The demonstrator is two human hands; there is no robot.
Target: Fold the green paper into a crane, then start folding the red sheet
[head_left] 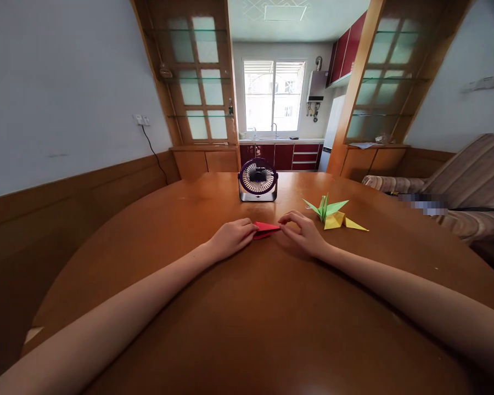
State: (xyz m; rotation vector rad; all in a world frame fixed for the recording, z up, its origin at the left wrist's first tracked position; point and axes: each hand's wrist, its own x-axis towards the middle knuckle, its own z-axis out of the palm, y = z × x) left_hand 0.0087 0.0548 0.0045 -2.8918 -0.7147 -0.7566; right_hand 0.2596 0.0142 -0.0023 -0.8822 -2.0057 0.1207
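Note:
A small folded red paper (267, 229) lies on the round wooden table (247, 329) in front of me. My left hand (230, 237) holds its left end, fingers curled onto it. My right hand (302, 233) pinches its right end between thumb and fingertips. Both forearms rest on the tabletop. Most of the red paper is hidden between my hands.
A green paper crane (326, 207) and a yellow paper crane (342, 221) sit just right of my right hand. A small dark desk fan (258, 180) stands behind the paper. A striped sofa (456, 186) is at the right, a kitchen doorway behind.

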